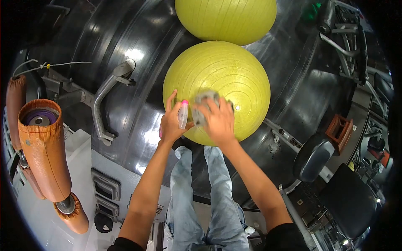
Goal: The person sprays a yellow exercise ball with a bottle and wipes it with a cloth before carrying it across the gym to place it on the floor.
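In the head view, here is the near yellow ball (234, 67), big and ridged, sitting on the dark floor (142, 75) right in front of the person, with the far yellow ball (226, 19) just beyond it. Over the near ball's near left part comes the right hand (220, 121), fingers bent and a little apart, with hold of a grey cloth (198, 117); the cloth is blurred, and whether it meets the ball's surface cannot be told. To its left, the left hand (171, 123) is partly closed around a small clear bottle (183, 117) with a pink top, held at the ball's left edge, one finger sticking up clear of it. Below the hands, two legs in pale jeans (182, 184) stand close to the near ball. Over on the left there's a bent metal frame (100, 100), and nearer, a large brown padded cylinder (46, 159) with a purple ring inside its open end. Across on the right, a black padded seat (312, 159) sits beside a reddish-brown wooden stand (340, 131), and a black bench pad (349, 201) lies nearer.
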Demonstrator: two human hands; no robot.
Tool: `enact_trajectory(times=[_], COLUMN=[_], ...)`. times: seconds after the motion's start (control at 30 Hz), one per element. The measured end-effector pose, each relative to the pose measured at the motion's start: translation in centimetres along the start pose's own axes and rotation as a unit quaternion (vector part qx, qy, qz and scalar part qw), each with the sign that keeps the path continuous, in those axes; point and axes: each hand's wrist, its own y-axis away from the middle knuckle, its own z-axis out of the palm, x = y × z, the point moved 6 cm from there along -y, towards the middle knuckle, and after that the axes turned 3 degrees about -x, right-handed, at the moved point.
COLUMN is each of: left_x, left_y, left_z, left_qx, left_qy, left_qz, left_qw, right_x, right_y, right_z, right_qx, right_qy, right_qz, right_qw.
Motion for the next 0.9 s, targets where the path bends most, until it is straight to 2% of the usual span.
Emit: enact_trajectory(times=[0.07,0.13,0.2,0.23,0.53,0.6,0.63,0.77,0.83,0.9], left_x=[0.0,0.8,1.3,1.5,1.6,1.2,1.1,1.0,0.4,0.8], left_y=[-0.1,-0.3,0.1,0.2,-0.1,-0.1,-0.1,0.6,1.0,0.4], left_z=[0.0,-0.4,0.1,0.2,0.0,-0.3,-0.4,0.0,0.5,0.2], left_qx=[-0.014,0.01,0.008,0.008,0.022,0.025,0.029,0.025,0.015,0.029], left_qy=[0.002,-0.008,-0.005,-0.004,-0.015,-0.015,-0.015,-0.003,0.005,0.002], left_qz=[-0.007,0.009,0.012,0.015,0.022,0.031,0.038,0.022,0.008,0.013], left_qw=[1.0,1.0,1.0,1.0,0.999,0.999,0.999,0.999,1.0,1.0], right_x=[-0.4,-0.2,1.7,2.7,7.8,9.9,10.5,15.5,17.7,17.4], right_y=[4.1,7.7,9.6,10.1,11.9,12.3,12.1,9.1,5.5,1.2], right_z=[0.6,0.8,0.1,-0.2,-2.9,-4.0,-4.2,-5.9,-5.2,-5.6], right_qx=[-0.018,-0.033,-0.033,-0.033,0.033,0.087,0.087,0.25,0.187,0.163], right_qy=[-0.002,0.006,-0.006,-0.021,-0.01,-0.048,-0.048,-0.102,-0.098,-0.055], right_qz=[-0.017,-0.032,-0.002,0.027,0.059,0.147,0.147,0.323,0.392,0.379], right_qw=[1.0,0.999,0.999,0.999,0.998,0.984,0.984,0.907,0.895,0.909])
